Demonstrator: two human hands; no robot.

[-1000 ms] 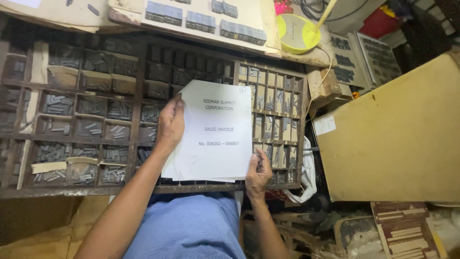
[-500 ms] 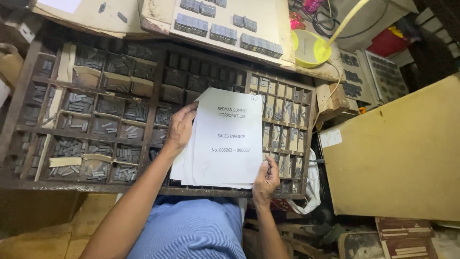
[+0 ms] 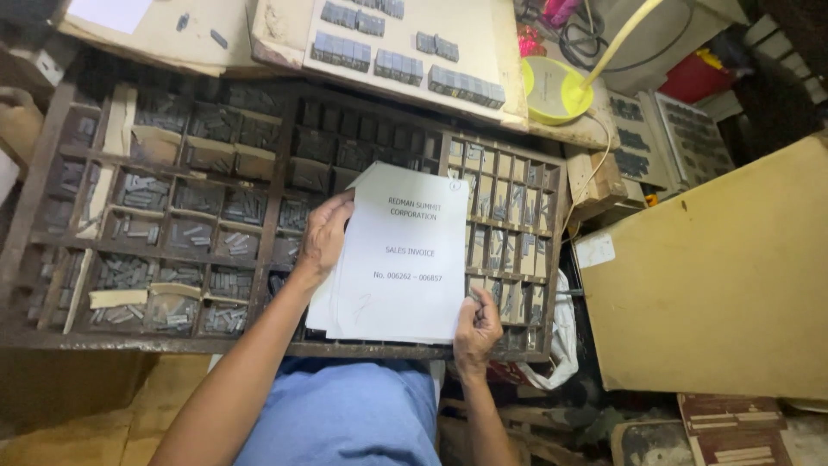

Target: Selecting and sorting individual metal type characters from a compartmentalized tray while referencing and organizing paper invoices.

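- Since the earlier frame the sheaf of white paper sits slightly further right over the wooden type case.
- Head view: left hand grips its left edge, right hand pinches its lower right corner.

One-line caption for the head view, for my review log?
Both hands, left hand and right hand, hold a stack of white paper sheets over a wooden compartment tray of metal type.

A sheaf of white paper sheets lies between the left hand and right hand, over a compartmented dark wooden tray; beyond the hands sits a round yellow plastic bowl.
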